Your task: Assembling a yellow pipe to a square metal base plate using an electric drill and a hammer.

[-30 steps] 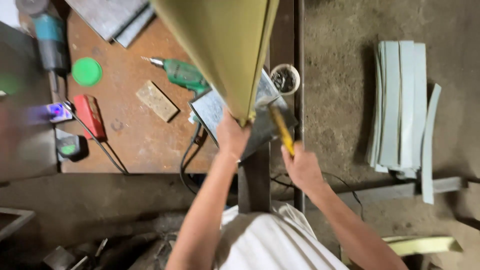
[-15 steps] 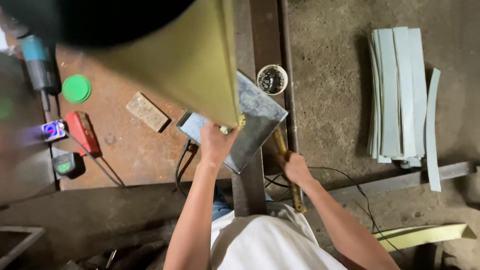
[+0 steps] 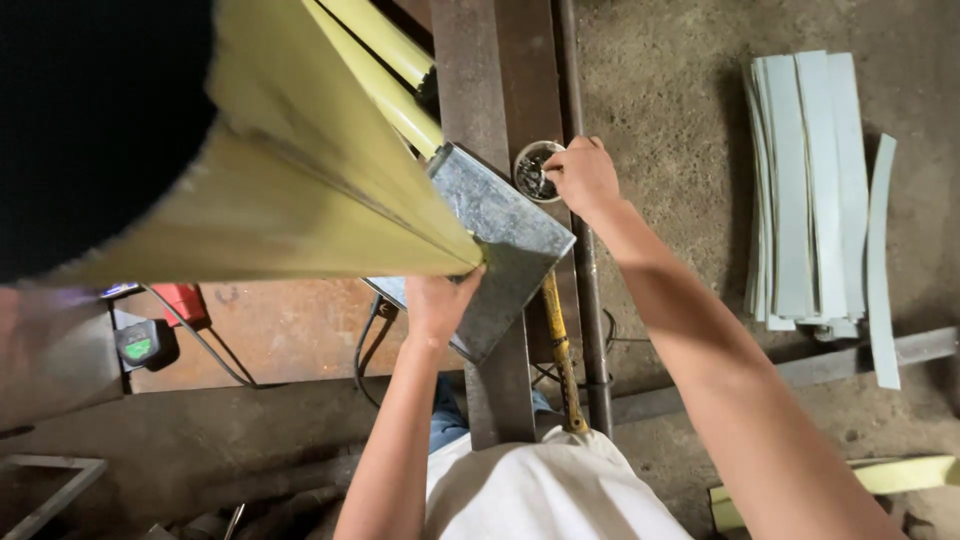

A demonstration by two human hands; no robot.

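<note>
Head view: one hand steadies a yellow-green sheet-metal piece while the other dips into a small round tin.

Left hand [image 3: 437,303] grips the lower tip of the yellow-green folded sheet [image 3: 300,200], which rises toward the camera and rests against a grey galvanised plate [image 3: 500,240] lying on the rusty steel beam [image 3: 490,80]. Right hand [image 3: 583,177] has its fingers pinched at the rim of the tin [image 3: 533,170], which holds small dark pieces and sits on the beam just beyond the plate. A yellow-handled tool [image 3: 560,350] lies along the beam below the plate. Pale grey strips [image 3: 810,180] are stacked on the floor, well apart to the right.
</note>
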